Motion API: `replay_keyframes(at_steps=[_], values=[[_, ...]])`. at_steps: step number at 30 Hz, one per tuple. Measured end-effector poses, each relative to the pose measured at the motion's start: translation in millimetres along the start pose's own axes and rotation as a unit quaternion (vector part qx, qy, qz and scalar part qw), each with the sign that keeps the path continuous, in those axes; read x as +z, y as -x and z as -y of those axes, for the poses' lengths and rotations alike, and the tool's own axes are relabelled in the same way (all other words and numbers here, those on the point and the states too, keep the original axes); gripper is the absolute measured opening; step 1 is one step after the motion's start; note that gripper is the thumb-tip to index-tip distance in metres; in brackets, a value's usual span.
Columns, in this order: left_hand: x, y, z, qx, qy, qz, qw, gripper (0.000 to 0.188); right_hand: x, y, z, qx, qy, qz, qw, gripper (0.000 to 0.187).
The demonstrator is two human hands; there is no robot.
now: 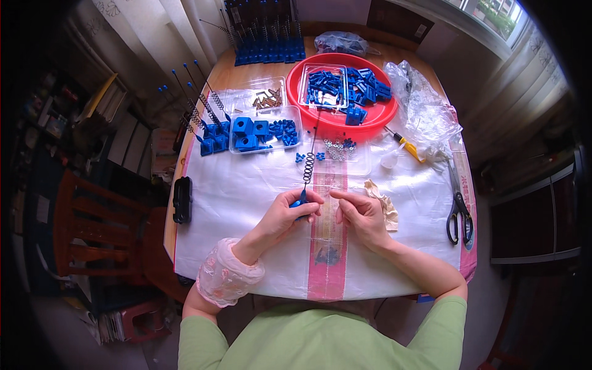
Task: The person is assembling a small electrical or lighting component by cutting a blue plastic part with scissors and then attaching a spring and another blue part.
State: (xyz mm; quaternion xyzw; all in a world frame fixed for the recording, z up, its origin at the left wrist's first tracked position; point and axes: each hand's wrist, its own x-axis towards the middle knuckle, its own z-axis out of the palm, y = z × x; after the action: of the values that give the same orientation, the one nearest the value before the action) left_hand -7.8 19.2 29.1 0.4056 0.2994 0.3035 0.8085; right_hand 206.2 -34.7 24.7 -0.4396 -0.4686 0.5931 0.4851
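Note:
My left hand (pixel 280 217) is closed around a blue plastic piece with a black coil spring (pixel 309 168) and a thin rod rising from it. Most of the blue piece is hidden by my fingers. Just to its right, my right hand (pixel 365 217) is curled with thumb and fingers drawn together; whatever it may hold is too small to see. Beside the right hand lies a crumpled tan paper (pixel 389 213). Ahead of both hands, small metal nuts (pixel 338 148) and tiny blue parts (pixel 300 157) sit on a clear flat tray.
A red basin (pixel 385 123) holds many blue parts. Left of it stand a clear box (pixel 266 148) of blue pieces, brass-coloured pins (pixel 267 98) and finished spring assemblies (pixel 214 139). Scissors (pixel 459 216), a yellow-handled screwdriver (pixel 410 149) and plastic bags (pixel 425 111) lie right; a black case (pixel 182 200) lies left.

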Motion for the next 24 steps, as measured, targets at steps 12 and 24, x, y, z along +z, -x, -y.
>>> replay_keyframes(at_steps=[12,24], values=[[12.1,-1.2,15.1,0.036,-0.052,-0.138,0.988,0.019,7.5,0.7,-9.0,-0.062,0.119,0.072,0.988,0.044],[9.8,1.3,12.5,0.047,-0.075,-0.129,0.988,0.017,13.4,4.2,-9.3,-0.133,0.274,0.048,0.951,0.05]])
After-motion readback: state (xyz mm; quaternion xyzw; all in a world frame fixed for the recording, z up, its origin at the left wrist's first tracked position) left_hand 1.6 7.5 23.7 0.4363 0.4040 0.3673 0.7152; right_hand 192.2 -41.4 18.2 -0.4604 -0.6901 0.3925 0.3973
